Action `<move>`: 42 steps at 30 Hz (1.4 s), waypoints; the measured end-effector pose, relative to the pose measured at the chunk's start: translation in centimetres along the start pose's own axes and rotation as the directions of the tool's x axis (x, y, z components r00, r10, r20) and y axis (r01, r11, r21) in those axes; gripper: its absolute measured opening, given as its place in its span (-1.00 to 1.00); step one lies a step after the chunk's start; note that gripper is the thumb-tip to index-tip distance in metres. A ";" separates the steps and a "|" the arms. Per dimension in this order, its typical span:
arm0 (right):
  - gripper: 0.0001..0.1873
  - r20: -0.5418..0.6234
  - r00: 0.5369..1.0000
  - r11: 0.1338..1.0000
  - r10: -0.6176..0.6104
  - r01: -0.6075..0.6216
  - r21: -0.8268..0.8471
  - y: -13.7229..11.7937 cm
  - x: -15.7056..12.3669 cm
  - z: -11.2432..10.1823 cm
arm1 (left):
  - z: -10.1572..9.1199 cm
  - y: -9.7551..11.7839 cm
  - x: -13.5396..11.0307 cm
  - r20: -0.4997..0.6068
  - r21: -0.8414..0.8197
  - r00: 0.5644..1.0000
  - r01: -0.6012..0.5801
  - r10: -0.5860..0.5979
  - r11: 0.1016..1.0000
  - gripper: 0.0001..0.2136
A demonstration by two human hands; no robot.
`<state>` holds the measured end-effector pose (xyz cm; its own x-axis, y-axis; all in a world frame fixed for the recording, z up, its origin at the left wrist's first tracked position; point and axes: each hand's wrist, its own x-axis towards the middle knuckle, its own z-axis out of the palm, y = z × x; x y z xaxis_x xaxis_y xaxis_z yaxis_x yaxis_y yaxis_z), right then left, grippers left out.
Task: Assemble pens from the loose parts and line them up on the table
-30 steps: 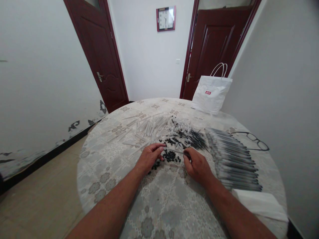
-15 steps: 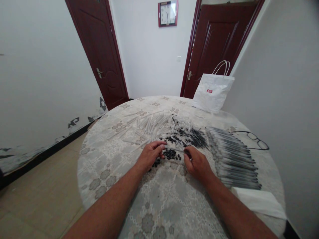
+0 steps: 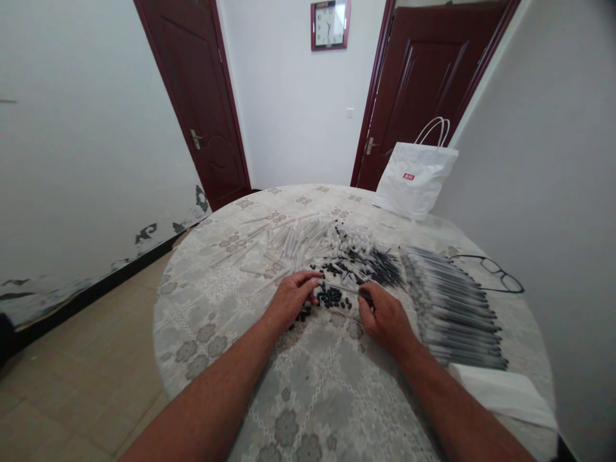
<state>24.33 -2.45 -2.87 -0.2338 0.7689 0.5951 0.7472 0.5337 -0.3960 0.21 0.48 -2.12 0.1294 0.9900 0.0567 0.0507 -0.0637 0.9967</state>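
Observation:
A thin pen (image 3: 341,287) with a pale, translucent barrel spans the gap between my hands. My left hand (image 3: 292,298) pinches its left end between thumb and fingers, near a small black piece. Its right end is gripped by my right hand (image 3: 385,313), whose curled fingers hide that tip. Just below the pen lies a heap of small black caps (image 3: 330,296). Beyond it are pale pen tubes (image 3: 293,239), small white parts (image 3: 353,240) and thin dark refills (image 3: 385,266).
Rows of assembled pens (image 3: 457,308) lie at the right, with eyeglasses (image 3: 503,276) beside them. A folded white cloth or paper (image 3: 505,391) is nearer my right arm. The white bag (image 3: 416,179) stands at the back of the round table (image 3: 192,391), which has a patterned cover.
The view has shifted slightly, so the scene sits a little further right. Both hands keep the pen in nearly the same place over the caps.

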 end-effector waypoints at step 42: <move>-0.67 0.746 0.619 0.062 0.244 -0.778 0.625 -0.2 0.7 -0.8 | 0.6 1.3 -0.5 0.103 -0.068 0.994 -0.020 0.027 0.997 -0.68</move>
<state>24.50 -2.31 -1.77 -0.4264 0.8692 -0.2504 -0.1603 -0.3450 -0.9248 0.85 -0.18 -0.91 0.2324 0.9695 0.0777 -0.0195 -0.0752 0.9970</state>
